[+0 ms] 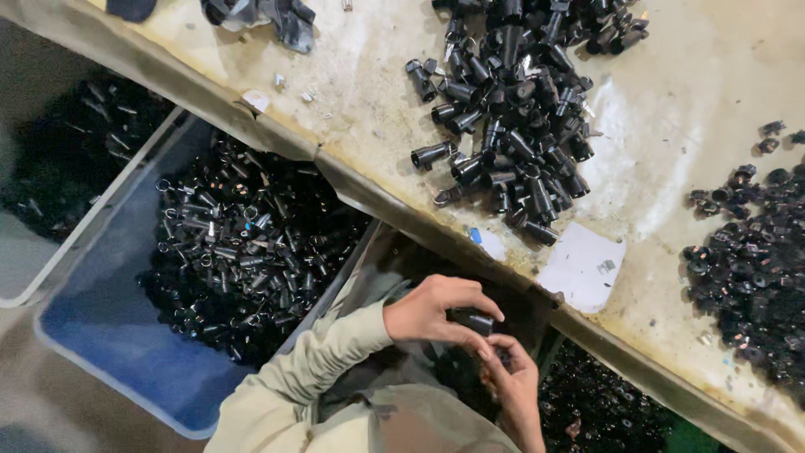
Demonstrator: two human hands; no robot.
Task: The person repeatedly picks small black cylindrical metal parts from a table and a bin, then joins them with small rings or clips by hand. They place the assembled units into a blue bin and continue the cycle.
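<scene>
My left hand (432,309) grips a small black plastic tube-shaped part (475,320) below the table's front edge. My right hand (511,382) meets it from below, its fingertips pinched on a small dark piece (503,356) at the part's end. A large heap of similar black tubular parts (511,109) lies on the worn beige table (671,109) above my hands. A second pile of smaller black round caps (755,260) sits at the table's right edge.
A blue bin (109,335) on the left holds several black parts with metal rings (243,243). Another bin (75,143) of dark parts is at far left, and more parts (604,407) lie under the table. White paper scraps (583,264) and dark cloth (268,17) rest on the table.
</scene>
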